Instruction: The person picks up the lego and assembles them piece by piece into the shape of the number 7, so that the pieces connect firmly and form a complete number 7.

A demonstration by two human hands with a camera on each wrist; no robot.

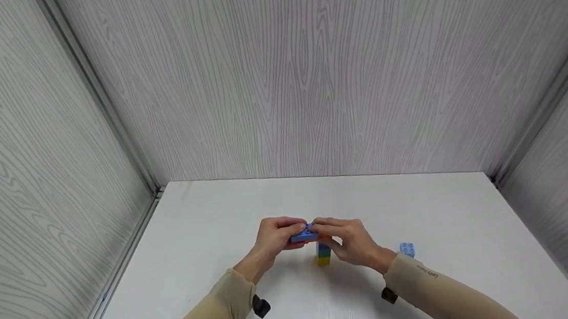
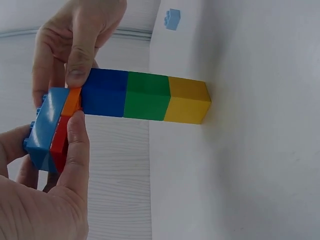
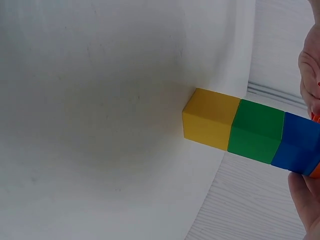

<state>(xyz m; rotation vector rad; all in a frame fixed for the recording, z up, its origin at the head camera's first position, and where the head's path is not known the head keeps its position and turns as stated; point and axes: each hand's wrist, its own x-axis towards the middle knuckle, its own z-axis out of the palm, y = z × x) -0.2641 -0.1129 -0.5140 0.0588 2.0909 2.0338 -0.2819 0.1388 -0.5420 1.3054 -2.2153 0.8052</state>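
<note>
A tower of toy building bricks stands on the table: yellow (image 2: 187, 100) at the bottom, then green (image 2: 147, 97) and dark blue (image 2: 104, 92). Above these lie a thin orange brick (image 2: 71, 102) and a red brick (image 2: 59, 145) side by side, with a wide blue brick (image 1: 304, 237) across the top. My left hand (image 1: 269, 239) pinches the overhanging end of the blue and red bricks. My right hand (image 1: 352, 241) grips the tower's upper end, its thumb by the orange brick and its fingers at the blue brick. Fingers partly hide the top.
A loose light blue brick (image 1: 407, 249) lies on the white table (image 1: 215, 201), beside the right forearm. Wood-grain panels (image 1: 277, 78) rise at the back and on both sides. Dark wrist cameras (image 1: 261, 306) sit under both sleeves.
</note>
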